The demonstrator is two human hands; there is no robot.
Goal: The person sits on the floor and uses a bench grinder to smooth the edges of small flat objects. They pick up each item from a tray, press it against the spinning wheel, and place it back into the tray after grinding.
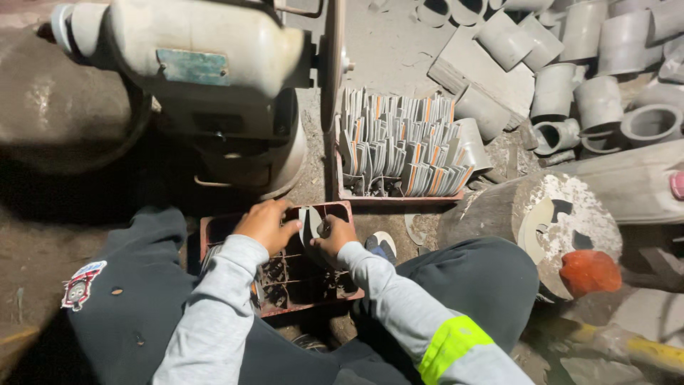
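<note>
My left hand (266,224) and my right hand (333,237) are together over the far end of a red crate (235,224) with dark dividers that sits between my knees. Both hands grip a thin, flat grey piece (311,222), held upright between the fingers. The crate's compartments hold several dark metal parts. Just beyond it stands a second red crate (399,195) packed with several upright thin grey and orange-edged plates (399,142). I wear grey sleeves, the right one with a yellow-green reflective band.
A bench grinder (214,64) with a thin disc (333,57) stands at the top left. Several grey pipe fittings (591,78) lie at the top right. A round stump-like block (556,221) with a red lump (590,272) stands on the right. A yellow-handled tool (641,349) lies at the lower right.
</note>
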